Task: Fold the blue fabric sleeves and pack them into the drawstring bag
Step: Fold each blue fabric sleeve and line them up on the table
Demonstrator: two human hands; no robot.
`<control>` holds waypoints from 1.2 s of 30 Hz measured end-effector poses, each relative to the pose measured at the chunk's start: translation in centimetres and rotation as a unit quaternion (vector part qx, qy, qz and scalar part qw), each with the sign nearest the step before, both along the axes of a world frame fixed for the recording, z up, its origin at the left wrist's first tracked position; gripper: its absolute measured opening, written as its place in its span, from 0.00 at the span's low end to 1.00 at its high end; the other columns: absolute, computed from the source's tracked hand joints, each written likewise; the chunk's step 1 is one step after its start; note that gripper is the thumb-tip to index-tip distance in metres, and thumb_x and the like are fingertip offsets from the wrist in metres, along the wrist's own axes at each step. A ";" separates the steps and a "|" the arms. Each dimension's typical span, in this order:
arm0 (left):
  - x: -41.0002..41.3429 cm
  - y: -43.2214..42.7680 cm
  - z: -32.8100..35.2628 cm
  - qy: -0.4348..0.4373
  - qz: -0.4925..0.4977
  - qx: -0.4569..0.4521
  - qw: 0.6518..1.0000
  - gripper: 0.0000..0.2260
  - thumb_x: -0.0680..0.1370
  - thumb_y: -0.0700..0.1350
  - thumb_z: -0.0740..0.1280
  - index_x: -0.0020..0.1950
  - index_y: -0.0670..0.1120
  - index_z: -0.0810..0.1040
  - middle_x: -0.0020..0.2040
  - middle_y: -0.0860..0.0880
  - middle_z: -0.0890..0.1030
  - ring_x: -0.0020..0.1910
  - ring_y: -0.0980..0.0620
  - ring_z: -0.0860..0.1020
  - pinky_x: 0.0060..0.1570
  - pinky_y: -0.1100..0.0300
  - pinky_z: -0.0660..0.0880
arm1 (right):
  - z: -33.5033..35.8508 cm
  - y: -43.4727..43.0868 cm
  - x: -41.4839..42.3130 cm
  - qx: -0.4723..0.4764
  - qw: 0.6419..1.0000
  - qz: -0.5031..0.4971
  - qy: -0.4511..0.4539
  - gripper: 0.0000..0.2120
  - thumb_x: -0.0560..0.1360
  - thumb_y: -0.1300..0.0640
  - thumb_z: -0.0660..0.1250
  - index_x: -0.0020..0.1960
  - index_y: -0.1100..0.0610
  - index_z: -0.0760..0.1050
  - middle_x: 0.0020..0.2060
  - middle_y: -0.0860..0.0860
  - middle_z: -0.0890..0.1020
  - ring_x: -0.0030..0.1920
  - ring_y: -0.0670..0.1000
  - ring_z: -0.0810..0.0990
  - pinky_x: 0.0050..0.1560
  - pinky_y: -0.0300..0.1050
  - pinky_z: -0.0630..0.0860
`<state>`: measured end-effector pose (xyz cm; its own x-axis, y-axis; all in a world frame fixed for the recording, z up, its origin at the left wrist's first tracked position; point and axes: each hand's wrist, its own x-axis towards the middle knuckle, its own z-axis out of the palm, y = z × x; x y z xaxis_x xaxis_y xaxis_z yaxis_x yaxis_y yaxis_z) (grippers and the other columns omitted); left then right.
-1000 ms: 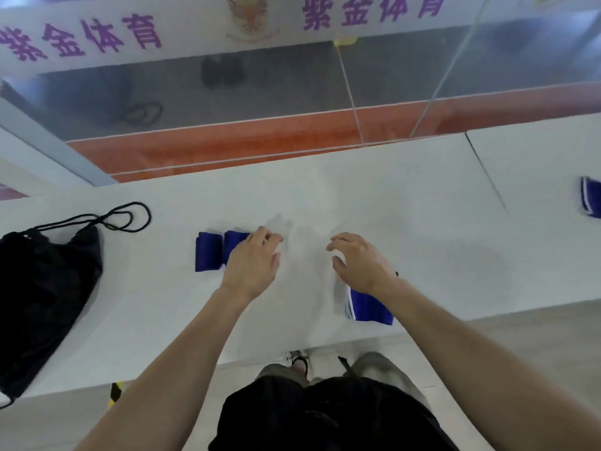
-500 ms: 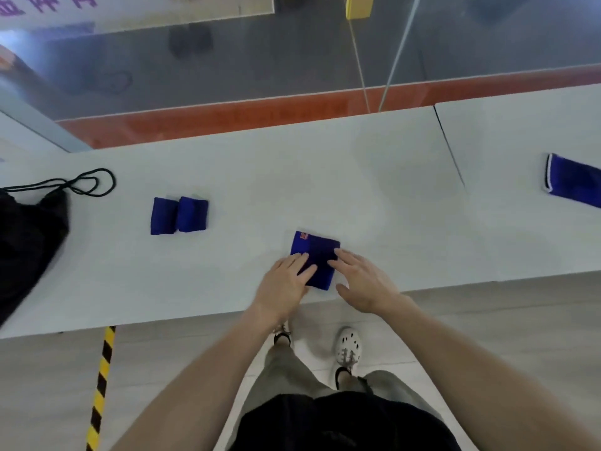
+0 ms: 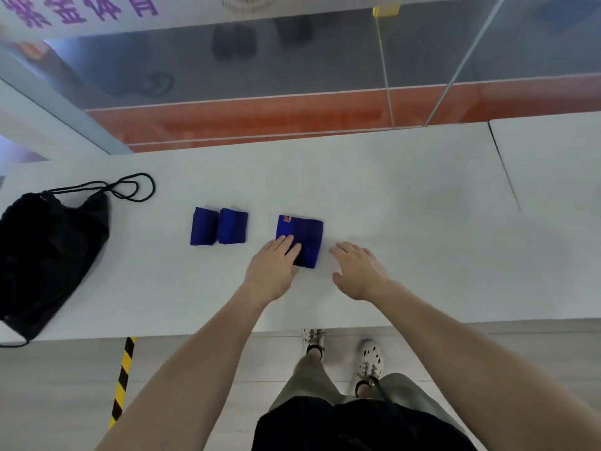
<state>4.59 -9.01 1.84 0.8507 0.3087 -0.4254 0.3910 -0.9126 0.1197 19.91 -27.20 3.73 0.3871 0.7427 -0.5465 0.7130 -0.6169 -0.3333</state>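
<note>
**Folded sleeve pressed flat by the left hand, right hand lifted off**

The left hand (image 3: 274, 266) is laid flat, fingers stretched and close together, with the fingertips pressed on the near left part of the folded blue sleeve (image 3: 300, 239). Nothing is gripped; the cloth is only held down. The right hand (image 3: 357, 271) is spread open with the palm down, just to the right of the sleeve and apart from it; whether it rests on the table (image 3: 406, 222) or hangs above it cannot be told. Half a second ago both hands were touching the sleeve from either side; now contact is kept by the left hand only, and the right has been drawn off to the side.

The sleeve is seen as a squarish blue pad with a small red mark at its far left corner. It has been shifted further onto the table since the earlier frame, when it lay close to the near edge.

To the left of this sleeve, near but not touching it, two more folded sleeves (image 3: 218, 226) are laid side by side, touching each other, as before. Well beyond them to the left, the black drawstring bag (image 3: 48, 252) is slumped at the table's end, its cord (image 3: 133, 187) looped on the tabletop towards the sleeves. More of the bag is shown than earlier.
</note>
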 end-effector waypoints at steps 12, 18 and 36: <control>0.9 6.6 1.4 0.055 -0.013 0.049 0.997 0.23 0.89 0.55 0.62 0.83 0.50 0.70 0.79 0.46 0.73 0.76 0.44 0.74 0.75 0.47 0.72 | 1.6 1.5 2.2 -0.059 0.997 -0.029 -0.029 0.25 0.83 0.51 0.63 0.79 0.53 0.71 0.78 0.52 0.73 0.77 0.57 0.73 0.74 0.57 0.73; 5.3 3.8 3.4 0.050 -0.120 0.084 0.988 0.16 0.89 0.52 0.60 0.74 0.48 0.77 0.70 0.48 0.78 0.67 0.45 0.77 0.66 0.49 0.75 | 3.5 -4.0 5.2 -0.044 0.991 -0.124 -0.028 0.27 0.84 0.48 0.63 0.83 0.50 0.68 0.79 0.49 0.73 0.76 0.56 0.76 0.74 0.54 0.74; 30.0 -30.0 8.3 0.001 -0.384 0.076 0.920 0.20 0.89 0.53 0.61 0.80 0.50 0.74 0.74 0.46 0.77 0.71 0.43 0.78 0.69 0.45 0.76 | 8.0 -41.9 12.9 -0.040 0.922 -0.378 -0.080 0.22 0.82 0.52 0.63 0.74 0.56 0.76 0.68 0.54 0.81 0.66 0.61 0.81 0.64 0.57 0.80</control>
<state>34.55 -39.04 10.16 0.8419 -0.3282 -0.4283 -0.3769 -0.9257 -0.0314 32.83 -69.07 11.74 0.8574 0.1873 -0.4793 0.1055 -0.9756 -0.1925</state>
